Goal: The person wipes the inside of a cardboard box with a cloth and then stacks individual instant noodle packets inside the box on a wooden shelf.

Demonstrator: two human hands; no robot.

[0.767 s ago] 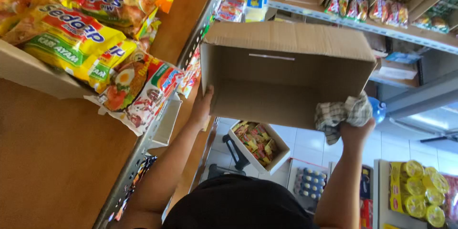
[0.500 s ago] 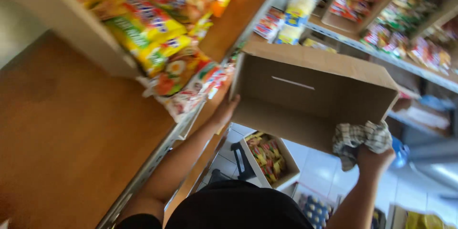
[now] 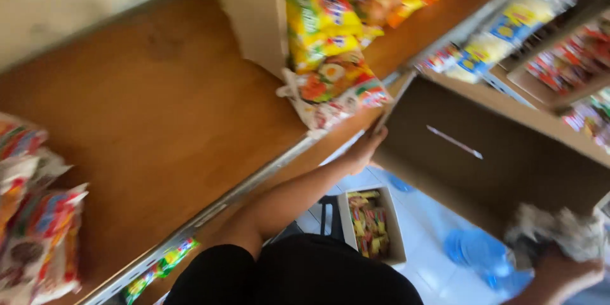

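The box point(image 3: 495, 152), brown cardboard, is held up at the right, just off the front edge of the wooden shelf point(image 3: 159, 121). Its long axis runs from upper left to lower right, and a broad face with a strip of pale tape turns toward the camera. The left hand point(image 3: 363, 150) presses flat against the box's near left edge, fingers stretched along it. The right hand point(image 3: 562, 273) is under the lower right corner, closed around a crumpled checked cloth point(image 3: 559, 235); whether its fingers also grip the box cannot be told through the blur.

On the shelf, yellow and orange packets point(image 3: 330, 19) are stacked beside a pale divider point(image 3: 254, 13), with red and white packets point(image 3: 333, 92) spilling toward the edge. More red and white packets point(image 3: 35, 216) sit at far left. Below, on the tiled floor, a small carton point(image 3: 372, 225) holds colourful packets. Blue and yellow packs point(image 3: 502, 38) line the rack behind the box.
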